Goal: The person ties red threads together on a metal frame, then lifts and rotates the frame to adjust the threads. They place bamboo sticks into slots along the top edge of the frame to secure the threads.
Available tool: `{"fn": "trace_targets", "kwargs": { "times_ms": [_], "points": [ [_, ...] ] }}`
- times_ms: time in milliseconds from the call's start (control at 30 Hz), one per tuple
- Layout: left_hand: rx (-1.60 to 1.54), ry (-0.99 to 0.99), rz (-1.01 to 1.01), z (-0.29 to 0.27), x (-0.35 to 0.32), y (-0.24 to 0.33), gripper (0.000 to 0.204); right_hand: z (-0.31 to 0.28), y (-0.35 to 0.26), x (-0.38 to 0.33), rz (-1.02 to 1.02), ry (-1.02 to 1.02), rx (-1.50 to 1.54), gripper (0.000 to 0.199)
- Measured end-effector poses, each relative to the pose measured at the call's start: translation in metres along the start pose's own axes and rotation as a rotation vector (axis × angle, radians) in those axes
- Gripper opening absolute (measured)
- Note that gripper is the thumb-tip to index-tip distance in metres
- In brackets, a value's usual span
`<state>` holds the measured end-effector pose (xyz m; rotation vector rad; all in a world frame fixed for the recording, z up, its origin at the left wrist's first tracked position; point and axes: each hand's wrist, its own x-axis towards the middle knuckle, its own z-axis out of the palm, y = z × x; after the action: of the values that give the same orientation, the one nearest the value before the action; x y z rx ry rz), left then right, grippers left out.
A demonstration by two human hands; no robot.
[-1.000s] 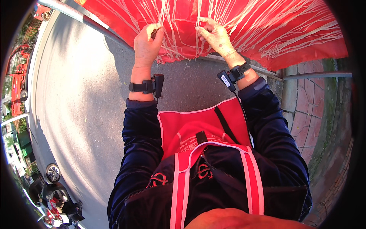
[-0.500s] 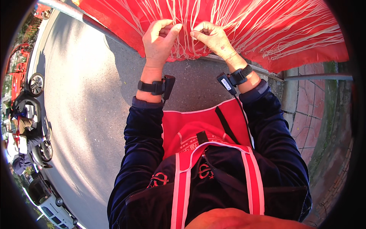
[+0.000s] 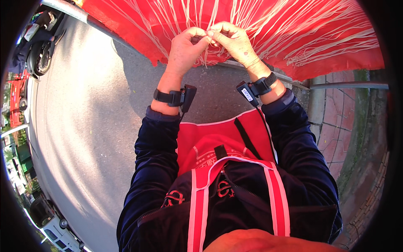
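Both hands meet at top centre: left hand (image 3: pixel 187 48) and right hand (image 3: pixel 233 40) with fingertips touching, each pinching the same thin pale string (image 3: pixel 208 50), fingers closed narrow on it. The string is one of many off-white strands hanging down the front of a big red banner (image 3: pixel 294 33) that fills the top of the view, its lower edge ragged, just beyond the hands. Black wrist strap with a small black box (image 3: pixel 187 97) on the left wrist; black strap with a small box carrying a white rectangular label (image 3: pixel 247 93) on the right wrist. Dark blue sleeves, red vest with pale trim (image 3: pixel 218 147) below. Grey asphalt road (image 3: pixel 84 126) to the left, brick paving (image 3: pixel 336 122) to the right, grey rail (image 3: pixel 348 85) under the banner edge. Scooter (image 3: pixel 40 59) upper left, white vehicle (image 3: pixel 58 231) lower left. Versus half a second ago: hands have closed together, fingertips now touching, were slightly apart on separate strands; the parked cars at left have shifted in view.
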<state>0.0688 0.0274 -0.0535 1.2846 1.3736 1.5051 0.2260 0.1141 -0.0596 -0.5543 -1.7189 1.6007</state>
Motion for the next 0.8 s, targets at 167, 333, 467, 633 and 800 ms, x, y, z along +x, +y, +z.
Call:
{"fn": "trace_targets", "kwargs": {
  "times_ms": [167,333,467,633,800],
  "points": [
    [0.008,0.001,-0.01,-0.001,-0.001,-0.001,0.009,-0.001,0.004,0.0,-0.039,0.042,0.078,0.015],
    [-0.132,0.093,-0.005,-0.007,0.002,0.0,0.01,-0.006,0.005,-0.001,-0.036,0.112,0.019,0.019],
    [-0.307,0.053,-0.066,-0.008,0.001,0.002,0.011,-0.009,0.009,0.0,-0.052,0.163,-0.012,0.019],
    [-0.237,-0.001,-0.03,-0.029,0.0,0.007,0.01,-0.028,0.012,0.004,-0.081,0.258,0.128,0.024],
    [-0.104,0.007,-0.095,-0.05,-0.002,0.017,0.01,-0.027,0.007,0.002,-0.055,0.133,0.094,0.024]
  ]
}}
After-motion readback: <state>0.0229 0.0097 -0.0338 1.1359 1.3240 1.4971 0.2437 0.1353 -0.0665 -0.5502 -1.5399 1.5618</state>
